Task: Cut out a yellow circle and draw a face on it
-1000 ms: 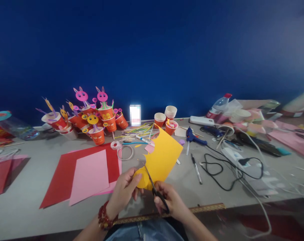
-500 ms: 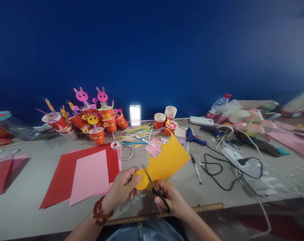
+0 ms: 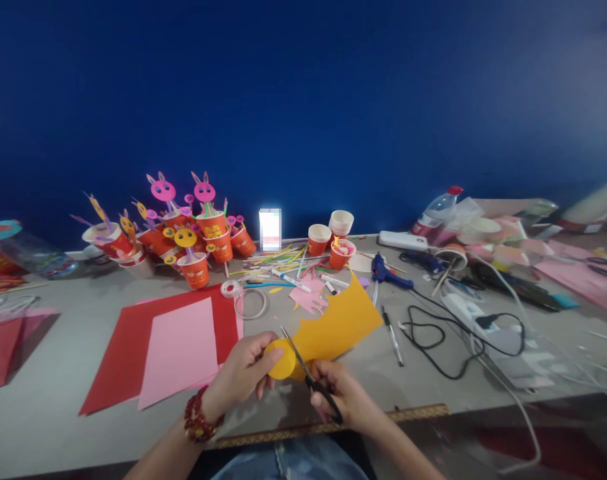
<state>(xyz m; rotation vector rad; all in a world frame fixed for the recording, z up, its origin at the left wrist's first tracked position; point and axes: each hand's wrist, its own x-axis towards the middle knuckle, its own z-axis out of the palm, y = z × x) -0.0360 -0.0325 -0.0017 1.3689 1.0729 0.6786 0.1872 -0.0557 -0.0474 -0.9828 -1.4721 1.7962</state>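
My left hand (image 3: 248, 365) pinches a round yellow paper disc (image 3: 282, 360) between thumb and fingers, low in the middle of the view. The disc overlaps the left end of a larger yellow paper sheet (image 3: 341, 320), whose upper left edge has curved cut-outs. Wrapped round the black handles of a pair of scissors (image 3: 325, 397), my right hand (image 3: 344, 393) holds the blades pointing up and left along the disc's right edge. Whether the disc is still joined to the sheet is hidden by the blades.
Left of my hands lie red paper (image 3: 116, 360) and pink paper (image 3: 181, 347). Behind stand decorated paper cups (image 3: 193, 270), a tape roll (image 3: 250, 304) and coloured sticks. To the right are a pen (image 3: 392, 337), a blue glue gun (image 3: 389, 275), black cable and a power strip (image 3: 466, 317).
The larger yellow sheet has tilted, its far edge dropping and shifting slightly right. My hands, the disc and the scissors stay almost in place.
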